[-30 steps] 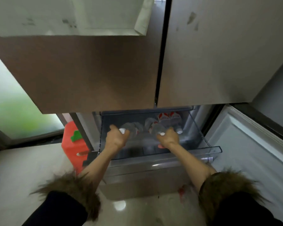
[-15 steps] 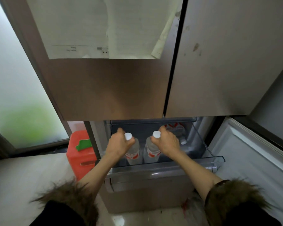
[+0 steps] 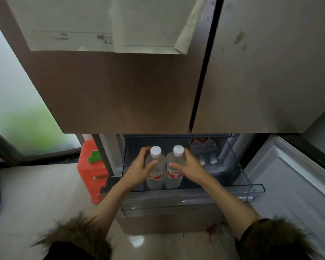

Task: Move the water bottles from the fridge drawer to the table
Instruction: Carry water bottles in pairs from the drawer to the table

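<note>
Two clear water bottles with white caps and red labels stand upright side by side over the open fridge drawer (image 3: 251, 187). My left hand (image 3: 139, 167) grips the left bottle (image 3: 155, 173) around its body. My right hand (image 3: 190, 168) grips the right bottle (image 3: 174, 174) the same way. Two more bottles (image 3: 203, 147) lie on their sides at the drawer's back right, caps toward me. No table is in view.
The closed upper fridge doors (image 3: 139, 91) hang over the drawer, with papers (image 3: 109, 25) stuck on the left one. An open lower door (image 3: 293, 181) stands at the right. A red plastic stool (image 3: 91, 169) sits on the floor left of the fridge, before a frosted window (image 3: 23, 119).
Both hands have raised the two bottles from lying in the drawer to upright, and the grips have slid from the necks down onto the bodies. The view has tilted upward.
</note>
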{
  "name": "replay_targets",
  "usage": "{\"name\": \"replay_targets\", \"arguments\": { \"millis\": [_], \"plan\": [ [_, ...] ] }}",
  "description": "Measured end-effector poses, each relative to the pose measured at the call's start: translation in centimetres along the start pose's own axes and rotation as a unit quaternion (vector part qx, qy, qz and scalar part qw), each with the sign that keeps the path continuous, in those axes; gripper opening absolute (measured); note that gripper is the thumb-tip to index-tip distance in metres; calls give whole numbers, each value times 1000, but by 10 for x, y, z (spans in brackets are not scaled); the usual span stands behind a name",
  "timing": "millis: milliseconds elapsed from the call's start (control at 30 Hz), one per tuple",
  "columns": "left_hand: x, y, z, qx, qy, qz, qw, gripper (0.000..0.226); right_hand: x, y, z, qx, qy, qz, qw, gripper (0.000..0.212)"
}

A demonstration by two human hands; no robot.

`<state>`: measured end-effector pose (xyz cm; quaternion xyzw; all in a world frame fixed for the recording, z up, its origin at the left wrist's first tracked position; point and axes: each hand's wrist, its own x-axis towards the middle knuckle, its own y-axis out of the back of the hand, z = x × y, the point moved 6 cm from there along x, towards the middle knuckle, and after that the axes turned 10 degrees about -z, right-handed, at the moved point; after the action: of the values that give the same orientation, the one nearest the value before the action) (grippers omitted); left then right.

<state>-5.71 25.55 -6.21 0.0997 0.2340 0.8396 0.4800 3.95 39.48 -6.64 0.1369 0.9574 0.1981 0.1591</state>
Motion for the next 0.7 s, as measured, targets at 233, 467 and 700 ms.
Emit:
{"name": "replay_targets", "arguments": {
  "millis": [233, 467, 700],
  "plan": [
    [12, 0, -10, 26, 19, -45, 998, 42, 11, -1, 5, -23, 29, -86, 996, 38],
    [10, 0, -13, 9, -2, -14, 1000, 21, 7, 2, 13, -39, 14, -41, 998, 60],
    [-7, 7, 4, 36, -24, 58, 997, 23, -3, -2, 7, -92, 35, 18, 995, 67]
  ]
}}
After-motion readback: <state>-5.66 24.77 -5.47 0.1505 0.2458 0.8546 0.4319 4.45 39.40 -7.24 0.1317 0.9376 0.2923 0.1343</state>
